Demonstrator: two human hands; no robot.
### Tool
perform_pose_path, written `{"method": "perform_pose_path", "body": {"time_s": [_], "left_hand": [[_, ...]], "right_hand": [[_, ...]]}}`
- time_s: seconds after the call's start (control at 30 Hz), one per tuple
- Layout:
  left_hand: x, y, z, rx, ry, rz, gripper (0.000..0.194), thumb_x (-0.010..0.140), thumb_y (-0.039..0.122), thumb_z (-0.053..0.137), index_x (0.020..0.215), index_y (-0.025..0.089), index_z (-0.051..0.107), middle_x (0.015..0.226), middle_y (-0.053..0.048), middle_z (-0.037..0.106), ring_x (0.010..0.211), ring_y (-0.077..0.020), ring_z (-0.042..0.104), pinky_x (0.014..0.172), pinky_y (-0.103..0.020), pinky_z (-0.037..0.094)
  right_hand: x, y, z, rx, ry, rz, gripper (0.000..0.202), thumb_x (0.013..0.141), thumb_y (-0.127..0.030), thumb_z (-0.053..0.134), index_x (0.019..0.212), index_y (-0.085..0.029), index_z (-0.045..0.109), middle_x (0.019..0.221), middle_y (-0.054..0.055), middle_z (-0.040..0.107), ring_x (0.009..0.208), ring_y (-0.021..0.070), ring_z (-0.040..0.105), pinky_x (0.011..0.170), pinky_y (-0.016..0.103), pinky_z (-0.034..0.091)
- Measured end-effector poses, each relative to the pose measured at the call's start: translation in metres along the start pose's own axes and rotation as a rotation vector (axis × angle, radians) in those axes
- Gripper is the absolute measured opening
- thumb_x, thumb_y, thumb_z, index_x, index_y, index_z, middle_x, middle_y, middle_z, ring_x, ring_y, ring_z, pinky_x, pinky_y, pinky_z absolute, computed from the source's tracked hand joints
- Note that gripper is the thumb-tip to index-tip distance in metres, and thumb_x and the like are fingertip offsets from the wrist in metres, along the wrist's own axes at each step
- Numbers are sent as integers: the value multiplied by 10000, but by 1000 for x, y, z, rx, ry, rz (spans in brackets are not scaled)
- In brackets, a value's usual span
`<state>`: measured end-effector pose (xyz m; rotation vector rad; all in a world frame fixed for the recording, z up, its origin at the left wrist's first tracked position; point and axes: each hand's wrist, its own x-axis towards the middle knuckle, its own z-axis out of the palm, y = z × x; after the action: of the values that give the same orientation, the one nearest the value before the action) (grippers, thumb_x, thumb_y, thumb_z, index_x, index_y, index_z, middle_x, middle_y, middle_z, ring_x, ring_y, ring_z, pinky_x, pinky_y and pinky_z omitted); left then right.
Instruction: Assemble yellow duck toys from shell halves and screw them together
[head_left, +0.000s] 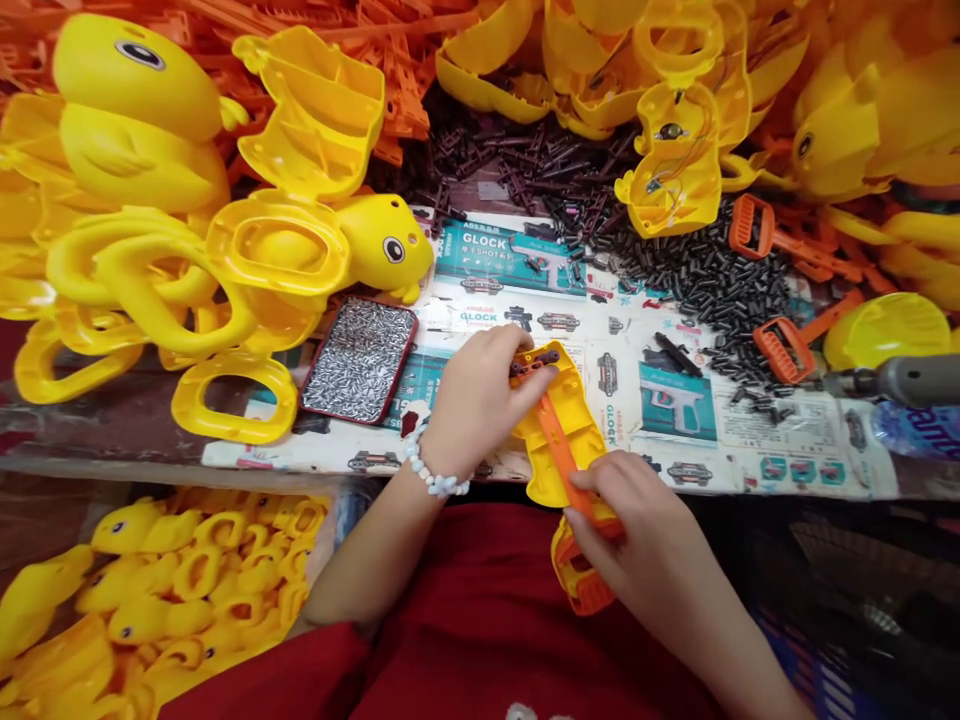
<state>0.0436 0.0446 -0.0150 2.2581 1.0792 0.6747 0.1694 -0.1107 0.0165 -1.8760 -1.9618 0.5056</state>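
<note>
My left hand (pixel 487 385), with a beaded bracelet at the wrist, grips the upper end of an open yellow toy shell half (pixel 574 425) at the table's front edge. Its thumb lies by a dark brown plastic part (pixel 546 358) at the top of the shell. Along the inside of the shell runs an orange plastic rod (pixel 556 440) with a looped handle (pixel 589 590) at its lower end. My right hand (pixel 637 515) is closed around the lower part of that rod, fingers pinching it. The fingers partly hide the rod and the shell's lower end.
A tray of small metal screws (pixel 360 360) lies left of my hands. Yellow duck toys (pixel 142 120) and loops are piled beyond it. Small black cylinders (pixel 720 290), dark brown parts (pixel 517 155) and orange handles (pixel 784 350) lie ahead and right, near a power screwdriver (pixel 915 380).
</note>
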Motion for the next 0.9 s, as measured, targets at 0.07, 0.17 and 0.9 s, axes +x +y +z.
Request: {"method": "perform_pose_path", "body": {"time_s": [0.07,0.17,0.9], "left_hand": [[-1,0,1,-83,-56,-41,180,853,275,563,960,140,613,887,-57,690,766,-173,622,697,-292,487],[-1,1,2,-66,-75,-53,256,869,285,542,1052,130,632,967,-81,714,802,-190,650,725,-310,500],[1,13,-1,56,-195,-95,261,904,303,492,1003,158,685,956,-71,732,844,-219,676,707,-316,495]], "right_hand": [[0,6,-1,-10,22,3,199,927,-160,370,791,-121,511,812,54,474,775,168,436,704,253,314],[5,18,-10,-4,19,-16,233,943,-177,400,760,-117,529,785,50,481,774,160,443,727,257,321],[64,54,-26,312,117,-105,80,922,-206,556,875,-143,542,793,-8,546,682,81,514,608,163,390]]}}
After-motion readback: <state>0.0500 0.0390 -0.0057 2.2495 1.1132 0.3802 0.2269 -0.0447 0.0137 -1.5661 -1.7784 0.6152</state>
